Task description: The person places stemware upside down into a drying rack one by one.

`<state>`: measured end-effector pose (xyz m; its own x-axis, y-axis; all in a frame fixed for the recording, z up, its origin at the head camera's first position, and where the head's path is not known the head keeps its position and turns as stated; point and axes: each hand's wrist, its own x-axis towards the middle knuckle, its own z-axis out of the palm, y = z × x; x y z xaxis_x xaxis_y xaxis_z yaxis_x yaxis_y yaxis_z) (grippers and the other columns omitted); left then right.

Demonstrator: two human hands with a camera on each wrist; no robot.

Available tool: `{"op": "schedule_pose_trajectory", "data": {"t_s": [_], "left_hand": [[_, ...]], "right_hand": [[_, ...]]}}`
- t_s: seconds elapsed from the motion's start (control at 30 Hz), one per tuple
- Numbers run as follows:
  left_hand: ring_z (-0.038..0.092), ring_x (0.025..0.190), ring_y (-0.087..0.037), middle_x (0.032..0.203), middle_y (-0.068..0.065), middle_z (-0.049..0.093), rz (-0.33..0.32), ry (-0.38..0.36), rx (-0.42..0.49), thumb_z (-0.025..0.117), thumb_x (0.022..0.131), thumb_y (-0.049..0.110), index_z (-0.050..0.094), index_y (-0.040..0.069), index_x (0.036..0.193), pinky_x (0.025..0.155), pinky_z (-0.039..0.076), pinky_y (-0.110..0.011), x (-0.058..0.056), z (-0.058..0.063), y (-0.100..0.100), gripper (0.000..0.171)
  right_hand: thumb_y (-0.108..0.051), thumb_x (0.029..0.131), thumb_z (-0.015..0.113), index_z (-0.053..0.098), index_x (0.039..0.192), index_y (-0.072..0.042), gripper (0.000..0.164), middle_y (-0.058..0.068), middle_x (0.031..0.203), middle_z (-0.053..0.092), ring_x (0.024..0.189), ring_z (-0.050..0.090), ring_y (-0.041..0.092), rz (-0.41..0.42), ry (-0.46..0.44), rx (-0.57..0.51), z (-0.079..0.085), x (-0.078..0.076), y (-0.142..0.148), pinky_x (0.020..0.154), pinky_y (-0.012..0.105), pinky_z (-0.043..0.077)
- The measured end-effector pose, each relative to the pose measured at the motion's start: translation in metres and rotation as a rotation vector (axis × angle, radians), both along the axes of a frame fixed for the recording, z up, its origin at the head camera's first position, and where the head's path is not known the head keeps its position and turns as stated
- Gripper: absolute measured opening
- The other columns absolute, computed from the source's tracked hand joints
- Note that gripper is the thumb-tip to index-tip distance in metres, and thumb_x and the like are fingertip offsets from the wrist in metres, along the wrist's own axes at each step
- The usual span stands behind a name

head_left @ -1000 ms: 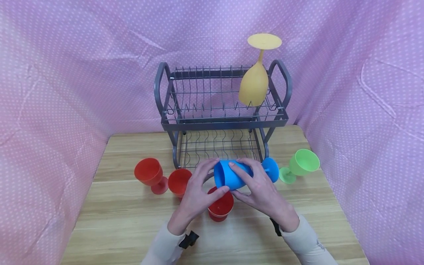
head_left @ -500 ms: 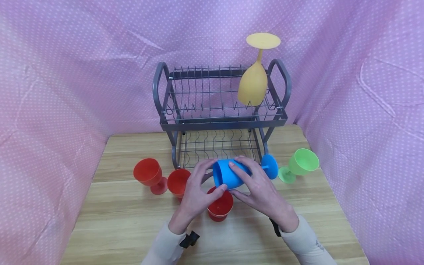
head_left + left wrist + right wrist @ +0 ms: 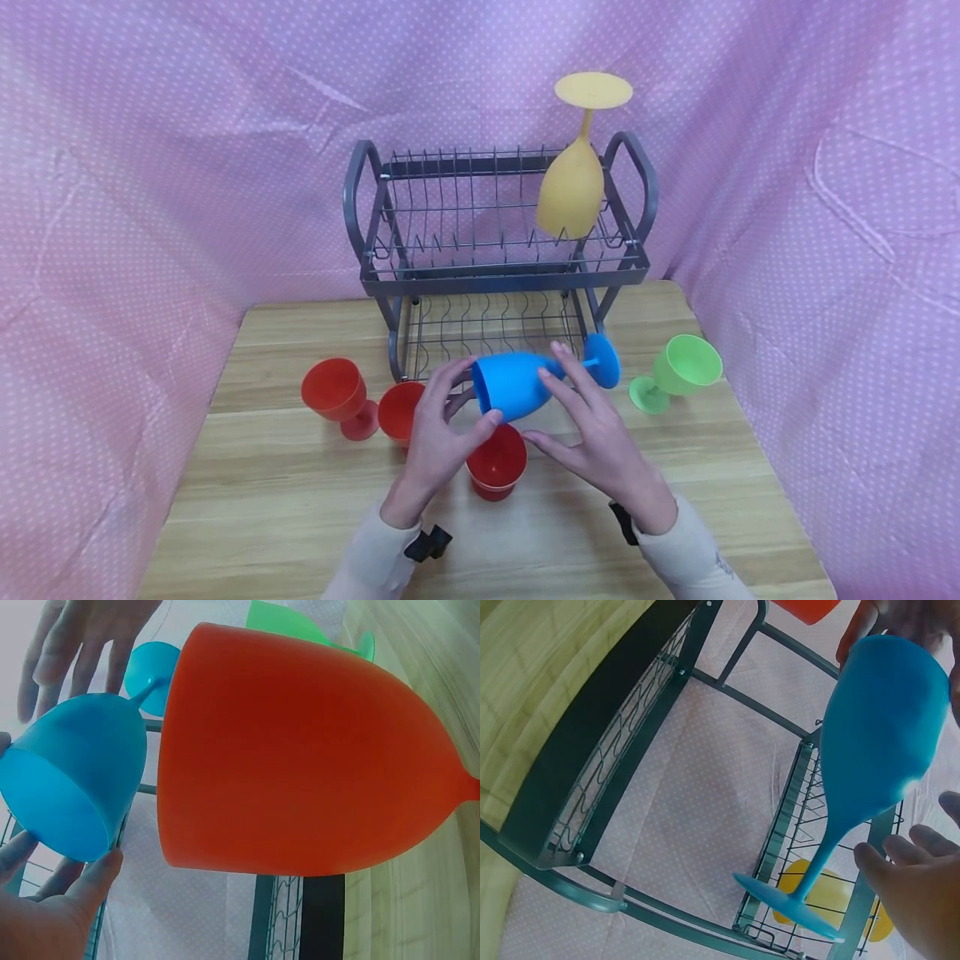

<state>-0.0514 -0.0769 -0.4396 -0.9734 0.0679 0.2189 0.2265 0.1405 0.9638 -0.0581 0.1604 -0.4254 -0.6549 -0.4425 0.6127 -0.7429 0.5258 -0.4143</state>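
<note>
A blue goblet (image 3: 513,387) lies sideways in the air in the head view, its mouth to the left and its foot to the right. My left hand (image 3: 433,446) grips it near the rim, thumb below and fingers above. Beside the stem, my right hand (image 3: 603,446) has its fingers spread; in the right wrist view those fingers (image 3: 900,859) stand apart from the blue goblet (image 3: 881,727). Below the hands stands an upright red goblet (image 3: 497,462), which looms large in the left wrist view. Another red goblet (image 3: 397,412) is partly hidden behind my left hand.
A grey two-tier dish rack (image 3: 502,279) stands at the back of the wooden table (image 3: 255,500). On its upper tier a yellow goblet (image 3: 572,187) is upside down. A third red goblet (image 3: 335,392) stands left, a green goblet (image 3: 686,367) right. Dotted pink cloth (image 3: 187,167) surrounds the table.
My right hand has loosened from the blue goblet's bowl, its fingers now spread. The goblet has shifted slightly left and its foot has risen a little. My left hand keeps its grip.
</note>
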Motion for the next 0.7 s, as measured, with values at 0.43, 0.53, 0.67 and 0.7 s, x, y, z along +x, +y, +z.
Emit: {"op": "schedule_pose_trajectory", "data": {"t_s": [0.43, 0.53, 0.67, 0.7], "left_hand": [[0.051, 0.133, -0.030, 0.145, -0.002, 0.050, 0.017, -0.015, 0.117, 0.082, 0.086, 0.019, 0.048, 0.020, 0.147, 0.102, 0.052, -0.051, 0.000, -0.001, -0.001, 0.070], [0.051, 0.133, -0.030, 0.145, -0.002, 0.050, 0.026, -0.006, 0.127, 0.082, 0.086, 0.018, 0.048, 0.019, 0.148, 0.102, 0.053, -0.049, 0.001, 0.000, -0.002, 0.070], [0.051, 0.133, -0.031, 0.146, -0.003, 0.050, 0.039, -0.003, 0.143, 0.082, 0.085, 0.016, 0.047, 0.017, 0.148, 0.102, 0.053, -0.049, 0.001, 0.000, -0.003, 0.072], [0.051, 0.133, -0.031, 0.146, -0.004, 0.049, 0.039, -0.004, 0.150, 0.082, 0.085, 0.015, 0.047, 0.017, 0.148, 0.102, 0.052, -0.050, 0.001, 0.000, -0.003, 0.072]], "right_hand": [[-0.049, 0.096, 0.070, 0.054, 0.138, 0.011, 0.076, 0.028, 0.147, 0.051, 0.144, 0.045, 0.029, 0.029, 0.040, -0.297, -0.011, 0.005, -0.001, 0.111, 0.025, 0.043], [-0.049, 0.096, 0.071, 0.055, 0.137, 0.012, 0.075, 0.028, 0.141, 0.056, 0.140, 0.048, 0.026, 0.007, 0.034, -0.338, -0.014, 0.006, -0.001, 0.113, 0.026, 0.042], [-0.050, 0.096, 0.069, 0.056, 0.137, 0.010, 0.074, 0.025, 0.137, 0.059, 0.137, 0.050, 0.022, -0.020, -0.007, -0.379, -0.018, 0.010, -0.003, 0.111, 0.025, 0.043], [-0.049, 0.097, 0.070, 0.056, 0.136, 0.010, 0.073, 0.025, 0.136, 0.060, 0.136, 0.051, 0.022, -0.016, -0.025, -0.396, -0.019, 0.011, -0.003, 0.110, 0.024, 0.044]]}}
